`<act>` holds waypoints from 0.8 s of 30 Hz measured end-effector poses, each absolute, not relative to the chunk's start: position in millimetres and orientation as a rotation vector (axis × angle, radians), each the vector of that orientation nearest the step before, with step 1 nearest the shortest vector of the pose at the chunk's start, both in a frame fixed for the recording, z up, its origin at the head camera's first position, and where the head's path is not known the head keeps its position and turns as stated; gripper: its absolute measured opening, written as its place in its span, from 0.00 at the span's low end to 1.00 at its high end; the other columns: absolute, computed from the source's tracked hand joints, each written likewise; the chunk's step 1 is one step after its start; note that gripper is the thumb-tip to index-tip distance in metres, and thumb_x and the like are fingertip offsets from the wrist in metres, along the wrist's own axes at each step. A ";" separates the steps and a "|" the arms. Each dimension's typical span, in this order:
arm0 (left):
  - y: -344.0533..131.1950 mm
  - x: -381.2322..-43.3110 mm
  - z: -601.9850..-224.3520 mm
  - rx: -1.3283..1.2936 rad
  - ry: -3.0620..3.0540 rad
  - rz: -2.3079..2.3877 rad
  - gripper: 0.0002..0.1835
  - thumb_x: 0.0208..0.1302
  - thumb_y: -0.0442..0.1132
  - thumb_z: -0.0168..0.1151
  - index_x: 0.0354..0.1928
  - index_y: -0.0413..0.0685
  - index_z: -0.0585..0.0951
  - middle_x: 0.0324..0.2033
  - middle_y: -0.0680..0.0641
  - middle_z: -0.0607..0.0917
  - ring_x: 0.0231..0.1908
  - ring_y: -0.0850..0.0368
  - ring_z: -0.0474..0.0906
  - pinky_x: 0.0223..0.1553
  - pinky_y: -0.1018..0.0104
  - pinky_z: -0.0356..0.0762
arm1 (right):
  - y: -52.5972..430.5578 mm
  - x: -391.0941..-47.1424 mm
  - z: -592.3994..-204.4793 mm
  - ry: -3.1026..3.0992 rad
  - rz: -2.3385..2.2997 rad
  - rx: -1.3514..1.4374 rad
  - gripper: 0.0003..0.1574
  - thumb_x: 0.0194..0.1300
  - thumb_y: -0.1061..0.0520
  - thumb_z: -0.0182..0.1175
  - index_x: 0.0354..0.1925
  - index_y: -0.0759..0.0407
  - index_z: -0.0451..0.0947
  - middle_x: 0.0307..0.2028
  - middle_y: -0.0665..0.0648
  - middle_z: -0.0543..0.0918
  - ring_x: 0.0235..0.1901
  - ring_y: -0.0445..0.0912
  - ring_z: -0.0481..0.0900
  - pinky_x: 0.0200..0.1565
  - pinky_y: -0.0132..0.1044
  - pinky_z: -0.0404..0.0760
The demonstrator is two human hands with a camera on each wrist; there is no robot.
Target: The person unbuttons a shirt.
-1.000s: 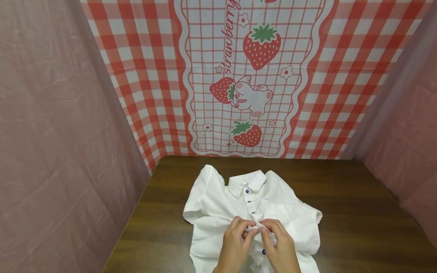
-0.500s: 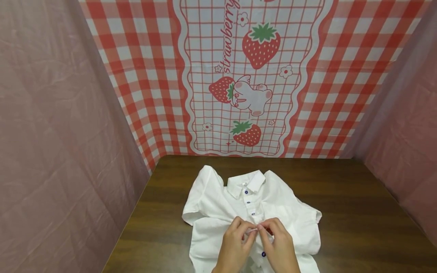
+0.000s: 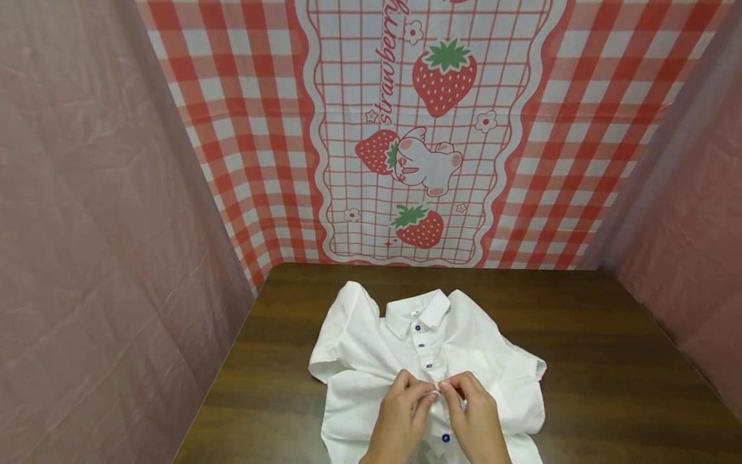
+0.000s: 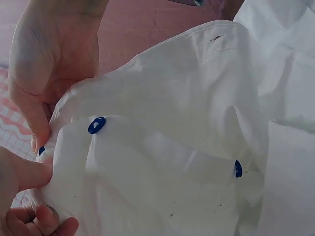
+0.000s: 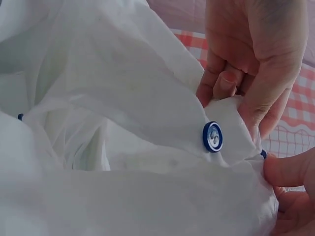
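Observation:
A white short-sleeved shirt (image 3: 353, 399) lies front up, its collar (image 3: 417, 309) toward the back of the table. Both hands meet at the middle of its front placket. My left hand (image 3: 400, 412) pinches the placket edge between thumb and fingers. Opposite it, my right hand (image 3: 478, 412) pinches the cloth, fingertips right at the left ones. A blue button (image 5: 263, 154) shows partly between the fingertips in the right wrist view. Another blue button (image 3: 446, 438) sits below the hands, and several run up to the collar. The buttonhole is hidden.
The shirt rests on a dark brown wooden table (image 3: 603, 361). A red-and-white checked cloth with strawberries (image 3: 443, 80) hangs behind it. Pink curtains stand at the left (image 3: 116, 225) and right (image 3: 690, 258).
The raised cloth edges between the fingertips have been drawn in, and the fingertips are closer together. The lower button shows slightly further down. Both hands otherwise stay in place.

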State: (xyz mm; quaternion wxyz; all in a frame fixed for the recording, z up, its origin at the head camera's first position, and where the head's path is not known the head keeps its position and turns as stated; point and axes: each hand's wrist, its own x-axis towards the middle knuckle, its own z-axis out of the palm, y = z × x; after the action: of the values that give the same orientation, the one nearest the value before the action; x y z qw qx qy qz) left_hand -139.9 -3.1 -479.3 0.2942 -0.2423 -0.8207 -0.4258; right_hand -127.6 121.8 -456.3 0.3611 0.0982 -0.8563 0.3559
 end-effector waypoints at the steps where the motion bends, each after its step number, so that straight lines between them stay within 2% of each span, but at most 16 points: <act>1: -3.3 -139.6 -478.6 -0.646 -2.181 -1.146 0.02 0.56 0.36 0.64 0.32 0.48 0.83 0.26 0.55 0.71 0.26 0.72 0.66 0.30 0.88 0.64 | 122.4 -127.7 -456.5 -2.216 0.912 0.243 0.12 0.47 0.70 0.66 0.24 0.57 0.74 0.23 0.45 0.75 0.26 0.34 0.71 0.31 0.23 0.69; 6: -7.1 -138.5 -473.4 -0.630 -2.165 -1.234 0.04 0.54 0.33 0.64 0.33 0.47 0.83 0.26 0.54 0.71 0.25 0.72 0.64 0.27 0.87 0.64 | 129.4 -129.2 -459.7 -2.236 0.922 0.146 0.11 0.48 0.69 0.66 0.23 0.57 0.75 0.22 0.47 0.77 0.26 0.37 0.76 0.33 0.24 0.72; 13: -12.2 -139.7 -471.6 -0.611 -2.202 -1.258 0.03 0.54 0.33 0.64 0.32 0.47 0.83 0.25 0.55 0.70 0.24 0.73 0.62 0.26 0.86 0.63 | 130.7 -130.3 -458.8 -2.252 0.940 0.120 0.10 0.49 0.69 0.65 0.23 0.57 0.75 0.23 0.47 0.77 0.27 0.36 0.74 0.33 0.22 0.70; 20: -15.8 -137.5 -478.0 -0.622 -2.221 -1.265 0.01 0.58 0.36 0.62 0.31 0.48 0.82 0.24 0.55 0.69 0.25 0.72 0.63 0.27 0.85 0.64 | 139.2 -125.5 -459.3 -2.319 0.903 0.066 0.08 0.52 0.68 0.64 0.26 0.58 0.75 0.25 0.50 0.79 0.29 0.46 0.80 0.36 0.24 0.72; 24: -20.1 -134.7 -483.4 -0.613 -2.263 -1.306 0.02 0.58 0.36 0.61 0.29 0.48 0.81 0.24 0.56 0.66 0.24 0.73 0.61 0.27 0.84 0.63 | 151.7 -122.2 -466.7 -2.372 0.856 0.077 0.09 0.51 0.68 0.64 0.28 0.58 0.76 0.25 0.49 0.79 0.28 0.43 0.78 0.34 0.28 0.72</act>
State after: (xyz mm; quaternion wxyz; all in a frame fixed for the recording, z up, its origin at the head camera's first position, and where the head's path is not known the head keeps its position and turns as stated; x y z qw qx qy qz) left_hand -134.7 -20.1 -483.4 0.2272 -0.2224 -0.8212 -0.4739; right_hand -122.2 151.7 -466.7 0.3043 0.0289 -0.8957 0.3230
